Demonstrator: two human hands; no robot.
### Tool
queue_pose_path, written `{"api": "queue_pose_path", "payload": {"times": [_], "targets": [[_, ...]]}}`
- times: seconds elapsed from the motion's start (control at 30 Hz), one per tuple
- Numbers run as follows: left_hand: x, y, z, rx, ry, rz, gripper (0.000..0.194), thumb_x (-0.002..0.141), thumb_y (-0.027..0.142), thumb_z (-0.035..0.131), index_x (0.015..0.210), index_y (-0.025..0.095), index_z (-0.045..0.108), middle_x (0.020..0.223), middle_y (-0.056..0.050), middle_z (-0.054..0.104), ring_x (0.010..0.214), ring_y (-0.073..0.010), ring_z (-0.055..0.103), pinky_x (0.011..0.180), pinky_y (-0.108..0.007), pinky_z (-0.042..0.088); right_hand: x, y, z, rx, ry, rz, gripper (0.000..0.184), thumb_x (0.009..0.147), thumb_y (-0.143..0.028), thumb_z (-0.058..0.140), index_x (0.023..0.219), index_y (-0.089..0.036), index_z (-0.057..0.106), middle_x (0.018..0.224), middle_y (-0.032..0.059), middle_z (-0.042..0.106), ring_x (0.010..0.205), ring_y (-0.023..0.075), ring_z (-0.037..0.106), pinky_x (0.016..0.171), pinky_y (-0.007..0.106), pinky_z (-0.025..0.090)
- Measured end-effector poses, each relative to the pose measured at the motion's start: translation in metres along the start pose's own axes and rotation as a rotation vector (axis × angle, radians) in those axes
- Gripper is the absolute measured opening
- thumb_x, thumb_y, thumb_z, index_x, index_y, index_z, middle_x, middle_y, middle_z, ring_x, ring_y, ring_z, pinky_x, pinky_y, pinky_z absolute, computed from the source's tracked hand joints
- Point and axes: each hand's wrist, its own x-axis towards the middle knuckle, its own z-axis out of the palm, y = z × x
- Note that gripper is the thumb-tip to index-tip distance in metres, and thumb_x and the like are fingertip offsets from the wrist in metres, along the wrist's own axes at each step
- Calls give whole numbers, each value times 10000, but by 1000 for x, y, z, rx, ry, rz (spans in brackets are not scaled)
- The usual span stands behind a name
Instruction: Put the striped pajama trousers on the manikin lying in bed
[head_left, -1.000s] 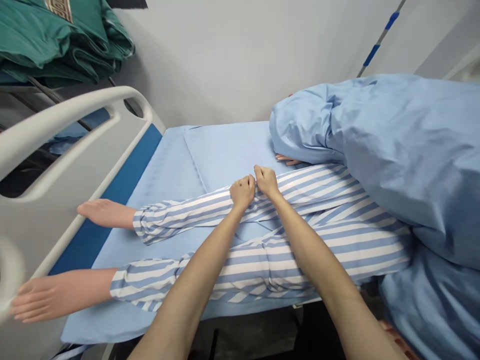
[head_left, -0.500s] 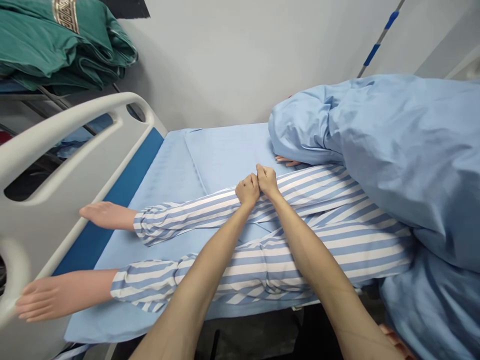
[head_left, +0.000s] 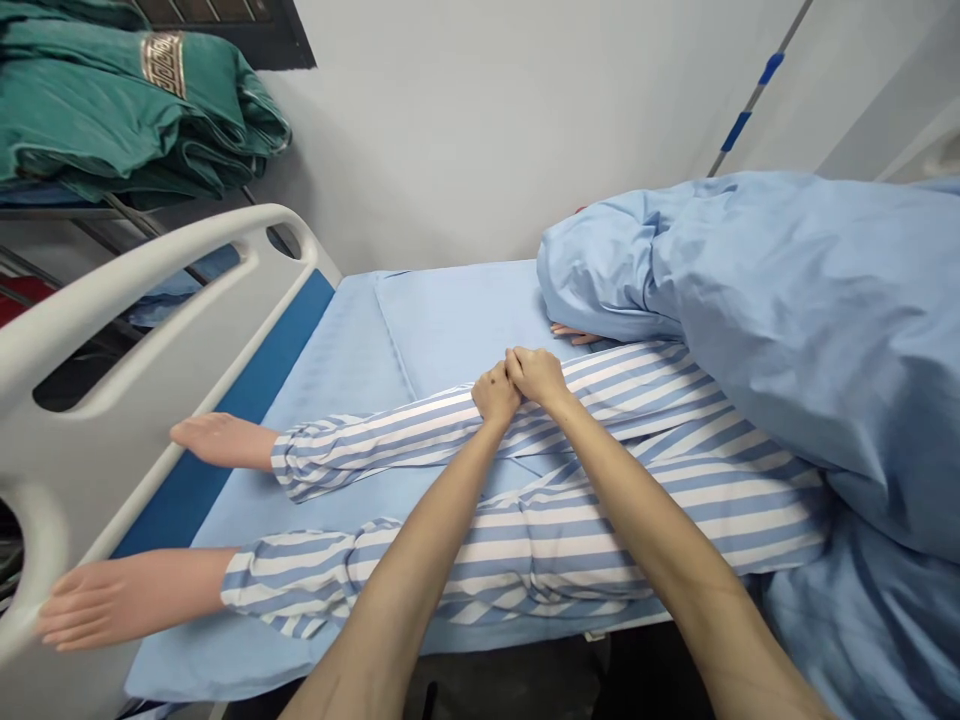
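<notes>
Striped trousers [head_left: 536, 535] on a dummy [head_left: 139, 597], its legs stretched along the bed [head_left: 450, 315]. The left hand [head_left: 496, 393] and right hand [head_left: 537, 375], fingers curled, press together at the far trouser leg; whether they pinch cloth cannot be told. Even, gentle force from both seems best here. A patterned band [head_left: 163, 62] marks the green cloth [head_left: 90, 115]; no writing is legible.

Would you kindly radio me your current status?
Left hand and right hand: curled, together at striped trousers. Grip on fabric unclear. Blue cover heaped at right, apart from both hands.
</notes>
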Motion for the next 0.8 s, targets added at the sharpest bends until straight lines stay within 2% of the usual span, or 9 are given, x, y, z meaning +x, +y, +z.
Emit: {"api": "queue_pose_path", "payload": {"times": [0.1,0.23,0.4,0.5,0.63,0.8], "targets": [[-1,0,1,45,21,28,449,1019,389,320,959,249,742,1008,-107,758,930,-236,673,762,-301,400,0,10,7,121,75,60,425,1010,-331,397,718,-197,675,719,65,689,700,178,588,654,278,321],[7,6,-4,12,18,-6,418,1000,370,348,900,252,737,1020,-93,760,946,-238,667,773,-305,403,5,20,11,390,188,68,471,994,-340,377,559,-209,502,565,6,547,592,144,471,617,275,304],[21,32,-6,-106,71,-52,405,990,326,344,880,240,724,1038,-85,756,961,-239,658,763,-308,411,11,25,7,671,235,110,460,973,-371,360,536,-228,373,510,-32,415,560,127,404,587,259,323],[18,43,3,-126,34,-35,407,999,312,335,892,236,721,1034,-80,755,957,-229,661,760,-300,417,13,28,9,746,264,130,437,957,-371,376,543,-232,345,511,-40,380,557,123,379,567,258,311],[9,41,11,-41,-3,-5,397,1013,334,343,958,238,725,1098,-85,746,1008,-230,662,799,-302,422,11,27,11,688,289,119,447,959,-369,380,537,-227,344,498,-39,385,550,122,372,561,265,281],[7,38,8,29,-24,-26,414,1023,373,323,1030,265,723,1092,-76,747,1001,-219,669,793,-287,432,10,22,-4,370,169,106,455,981,-316,375,559,-197,500,574,12,570,590,143,475,591,270,285]]}}
